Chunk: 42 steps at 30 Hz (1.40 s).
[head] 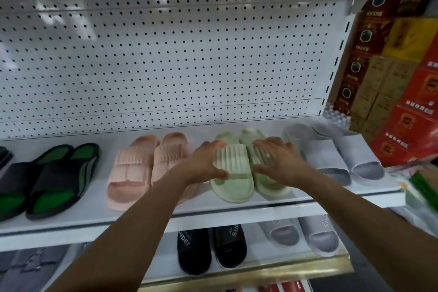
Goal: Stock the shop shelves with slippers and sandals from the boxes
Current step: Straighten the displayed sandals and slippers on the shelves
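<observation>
A pair of pale green ribbed slippers sits on the white upper shelf (pixel 71 218), toes toward the pegboard. My left hand (pixel 206 161) grips the strap of the left green slipper (pixel 233 173) from its left side. Over the strap of the right green slipper (pixel 270 180), my right hand (pixel 277 159) lies with thumb and fingers around it. Both slippers rest on the shelf, side by side and touching.
Pink slippers (pixel 139 168) and black-green sandals (pixel 54 178) stand left of the green pair, grey slippers (pixel 336 152) right. The lower shelf holds black "Super" slides (pixel 208 249) and grey slippers (pixel 301 234). Stacked red and yellow cartons (pixel 403 66) fill the right side.
</observation>
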Motion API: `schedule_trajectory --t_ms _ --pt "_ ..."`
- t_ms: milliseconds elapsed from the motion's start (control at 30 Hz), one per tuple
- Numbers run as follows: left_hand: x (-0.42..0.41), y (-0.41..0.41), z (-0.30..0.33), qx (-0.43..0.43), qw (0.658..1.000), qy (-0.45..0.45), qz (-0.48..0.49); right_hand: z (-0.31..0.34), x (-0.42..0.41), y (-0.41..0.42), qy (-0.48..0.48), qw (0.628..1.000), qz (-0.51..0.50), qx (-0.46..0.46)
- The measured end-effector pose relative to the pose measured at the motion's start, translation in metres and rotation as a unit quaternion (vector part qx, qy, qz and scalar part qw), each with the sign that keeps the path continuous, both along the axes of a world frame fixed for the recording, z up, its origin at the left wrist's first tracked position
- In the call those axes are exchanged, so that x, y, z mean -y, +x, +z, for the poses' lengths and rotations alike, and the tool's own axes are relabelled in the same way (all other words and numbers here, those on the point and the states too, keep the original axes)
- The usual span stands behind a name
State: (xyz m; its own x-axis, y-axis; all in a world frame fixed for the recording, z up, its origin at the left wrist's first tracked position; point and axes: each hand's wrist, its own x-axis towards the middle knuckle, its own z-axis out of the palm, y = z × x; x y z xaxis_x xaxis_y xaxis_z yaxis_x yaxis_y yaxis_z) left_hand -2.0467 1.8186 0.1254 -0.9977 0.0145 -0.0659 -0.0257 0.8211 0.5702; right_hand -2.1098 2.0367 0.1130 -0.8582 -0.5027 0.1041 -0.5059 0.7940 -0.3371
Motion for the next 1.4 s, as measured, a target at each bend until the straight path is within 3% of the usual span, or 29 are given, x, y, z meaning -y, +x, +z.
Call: schedule_trajectory --t_ms 167,333,500,600,733,967,1200,1400 --pt "-0.013 0.007 0.001 -0.052 0.998 -0.018 0.000 0.002 -0.008 0.006 -0.053 0.998 -0.024 0.029" --pt "-0.024 0.009 0.001 -0.113 0.993 0.012 0.014 0.010 -0.029 -0.005 -0.163 0.985 -0.053 -0.022" --pt "-0.027 0.017 -0.001 -0.133 0.991 0.016 0.022 0.016 -0.037 -0.005 -0.200 0.979 -0.033 -0.030" --pt "-0.024 0.024 0.001 -0.138 0.987 0.064 0.050 0.019 -0.021 0.003 -0.212 0.977 -0.005 -0.035" --pt "-0.013 0.039 0.008 -0.148 0.966 0.190 0.100 0.025 0.014 0.019 -0.207 0.977 0.035 -0.044" --pt "0.034 0.092 0.017 -0.176 0.926 0.303 0.142 0.033 0.086 0.056 -0.225 0.968 0.111 -0.029" --pt "0.133 0.167 0.013 -0.180 0.912 0.305 0.209 0.044 0.196 0.118 -0.271 0.939 0.214 -0.004" --pt "0.247 0.258 0.009 -0.179 0.898 0.299 0.270 0.028 0.311 0.182 -0.265 0.935 0.234 0.010"
